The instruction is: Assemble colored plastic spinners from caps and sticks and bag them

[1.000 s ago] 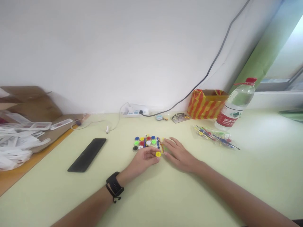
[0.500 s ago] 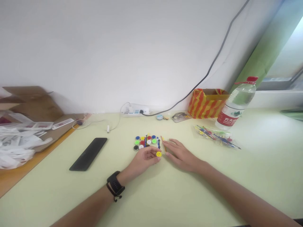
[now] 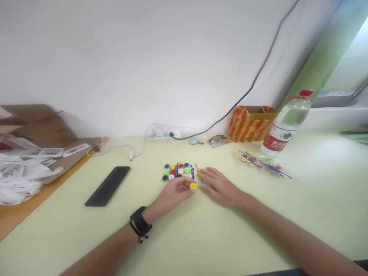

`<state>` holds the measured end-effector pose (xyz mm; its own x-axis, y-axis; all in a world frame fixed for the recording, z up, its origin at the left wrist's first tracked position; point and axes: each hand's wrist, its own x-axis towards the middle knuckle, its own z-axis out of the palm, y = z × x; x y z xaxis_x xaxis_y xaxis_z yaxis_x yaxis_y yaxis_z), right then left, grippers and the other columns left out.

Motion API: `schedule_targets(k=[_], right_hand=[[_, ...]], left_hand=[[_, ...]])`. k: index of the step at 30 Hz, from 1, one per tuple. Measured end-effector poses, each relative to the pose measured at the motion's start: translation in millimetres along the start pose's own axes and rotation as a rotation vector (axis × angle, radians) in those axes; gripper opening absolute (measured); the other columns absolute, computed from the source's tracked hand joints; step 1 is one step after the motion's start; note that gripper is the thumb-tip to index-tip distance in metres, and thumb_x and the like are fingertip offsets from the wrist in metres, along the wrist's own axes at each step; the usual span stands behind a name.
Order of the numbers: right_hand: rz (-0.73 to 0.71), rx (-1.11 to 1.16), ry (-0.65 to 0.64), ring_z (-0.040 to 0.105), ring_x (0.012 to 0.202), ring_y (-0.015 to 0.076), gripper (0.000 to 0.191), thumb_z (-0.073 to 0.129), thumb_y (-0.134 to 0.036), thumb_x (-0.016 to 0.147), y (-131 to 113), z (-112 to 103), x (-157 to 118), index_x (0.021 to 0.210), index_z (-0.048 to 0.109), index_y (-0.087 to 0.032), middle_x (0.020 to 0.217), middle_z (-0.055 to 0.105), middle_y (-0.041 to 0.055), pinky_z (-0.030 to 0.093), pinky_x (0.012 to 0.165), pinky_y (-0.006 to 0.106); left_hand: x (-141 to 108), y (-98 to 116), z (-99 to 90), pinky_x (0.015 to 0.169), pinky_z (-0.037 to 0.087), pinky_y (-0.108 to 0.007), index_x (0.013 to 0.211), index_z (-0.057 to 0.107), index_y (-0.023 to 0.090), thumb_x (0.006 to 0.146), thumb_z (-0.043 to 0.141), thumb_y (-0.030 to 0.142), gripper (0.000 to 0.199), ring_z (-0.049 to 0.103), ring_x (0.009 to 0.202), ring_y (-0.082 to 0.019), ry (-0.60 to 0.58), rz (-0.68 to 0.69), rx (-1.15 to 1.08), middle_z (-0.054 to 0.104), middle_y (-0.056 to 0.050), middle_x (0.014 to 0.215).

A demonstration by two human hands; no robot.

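Observation:
Between the thumb and fingers of my left hand (image 3: pixel 176 190) is a small yellow disc (image 3: pixel 193 186) with a hub at its centre. My right hand (image 3: pixel 220 186) lies palm down on the table, fingers stretched out. Its fingertips are beside thin red and yellow sticks (image 3: pixel 199 173); whether they touch them I cannot tell. Just beyond my left hand sit several small round discs in rows, among them a red disc (image 3: pixel 172 172) and a green disc (image 3: pixel 186 170). Short blue rods (image 3: pixel 192 172) stand or lie at their right side. My left hand partly hides the nearest pieces.
A black phone-like slab (image 3: pixel 107 186) lies at left. Clear bags of coloured parts (image 3: pixel 263 164) lie at right, near a water bottle (image 3: pixel 286 122) and a striped bag (image 3: pixel 252 124). A power strip (image 3: pixel 163 134) stands by the wall. White plastic bags (image 3: pixel 21 172) heap at far left.
My right hand has shifted very slightly right, away from the thin sticks. My left hand still holds the yellow disc in nearly the same place; the view tilts a little.

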<state>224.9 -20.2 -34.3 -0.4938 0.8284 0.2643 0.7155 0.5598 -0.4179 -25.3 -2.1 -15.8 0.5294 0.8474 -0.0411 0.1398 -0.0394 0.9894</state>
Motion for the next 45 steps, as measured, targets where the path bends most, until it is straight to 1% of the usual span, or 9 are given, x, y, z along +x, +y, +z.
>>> schedule_targets(k=[8,14,17,23,27,32,39,42,45], right_hand=[[0.004,0.050,0.033,0.041,0.147,0.0303,0.055,0.042,-0.045,0.107,3.7,2.0,-0.3,0.159,0.039,-0.025,0.156,0.051,0.0098,0.036,0.122,0.055],[0.001,0.062,0.045,0.041,0.149,0.0290,0.052,0.038,-0.048,0.108,7.7,2.8,-1.2,0.154,0.047,-0.025,0.157,0.050,0.0094,0.033,0.124,0.055],[-0.010,0.062,0.033,0.040,0.149,0.0293,0.053,0.038,-0.048,0.108,7.8,2.5,-1.6,0.156,0.045,-0.025,0.158,0.050,0.0084,0.034,0.124,0.056],[-0.032,0.041,0.040,0.044,0.146,0.0299,0.052,0.039,-0.048,0.108,8.0,2.2,-0.8,0.155,0.047,-0.027,0.155,0.053,0.0077,0.038,0.121,0.056],[-0.051,0.025,0.023,0.044,0.146,0.0294,0.051,0.037,-0.047,0.109,6.8,0.8,-0.8,0.156,0.046,-0.028,0.155,0.053,0.0068,0.037,0.122,0.056],[-0.049,0.015,0.008,0.043,0.146,0.0300,0.052,0.037,-0.046,0.109,6.2,0.2,-1.3,0.156,0.045,-0.025,0.155,0.054,0.0078,0.036,0.122,0.056],[-0.035,0.045,0.092,0.047,0.144,0.0301,0.052,0.041,-0.045,0.107,4.4,-2.5,-0.9,0.154,0.048,-0.023,0.154,0.054,0.0114,0.040,0.121,0.054],[-0.039,0.050,0.128,0.050,0.142,0.0300,0.050,0.046,-0.043,0.106,3.2,-3.7,-0.6,0.152,0.050,-0.022,0.151,0.057,0.0122,0.042,0.120,0.053],[-0.081,0.072,0.188,0.055,0.136,0.0306,0.050,0.055,-0.043,0.102,3.9,-3.6,-0.2,0.148,0.054,-0.022,0.145,0.062,0.0129,0.047,0.116,0.051]], left_hand=[[-0.2,2.1,0.9,0.089,0.054,-0.032,0.109,0.073,0.017,0.083,0.081,0.037,0.033,0.067,0.094,-0.019,0.003,0.002,0.019,0.072,-0.007,0.100],[0.8,-1.6,1.1,0.089,0.054,-0.033,0.109,0.073,0.017,0.080,0.084,0.034,0.036,0.067,0.092,-0.019,0.008,0.008,-0.019,0.072,-0.007,0.099],[0.6,-0.8,1.2,0.088,0.054,-0.033,0.110,0.073,0.017,0.081,0.083,0.033,0.035,0.067,0.092,-0.019,0.005,0.015,-0.020,0.072,-0.007,0.101],[1.0,0.0,1.8,0.087,0.056,-0.033,0.109,0.073,0.017,0.079,0.084,0.036,0.036,0.069,0.091,-0.019,0.031,0.012,-0.037,0.073,-0.007,0.101],[2.0,-4.0,1.2,0.089,0.056,-0.035,0.110,0.073,0.017,0.081,0.083,0.036,0.036,0.069,0.093,-0.020,0.033,0.022,-0.020,0.073,-0.008,0.101],[1.8,-6.8,0.5,0.088,0.056,-0.033,0.111,0.072,0.018,0.082,0.082,0.034,0.034,0.068,0.092,-0.019,0.025,0.030,-0.022,0.072,-0.007,0.103],[1.1,-4.3,1.0,0.089,0.055,-0.034,0.110,0.072,0.018,0.083,0.081,0.034,0.032,0.068,0.093,-0.019,0.030,0.049,-0.002,0.072,-0.007,0.102],[1.0,-3.4,1.2,0.088,0.055,-0.034,0.110,0.072,0.018,0.082,0.082,0.034,0.033,0.068,0.092,-0.019,0.029,0.046,0.003,0.072,-0.007,0.101],[0.8,-3.2,1.3,0.088,0.055,-0.033,0.110,0.072,0.018,0.082,0.081,0.034,0.033,0.069,0.092,-0.019,0.039,0.033,-0.007,0.072,-0.007,0.102]])
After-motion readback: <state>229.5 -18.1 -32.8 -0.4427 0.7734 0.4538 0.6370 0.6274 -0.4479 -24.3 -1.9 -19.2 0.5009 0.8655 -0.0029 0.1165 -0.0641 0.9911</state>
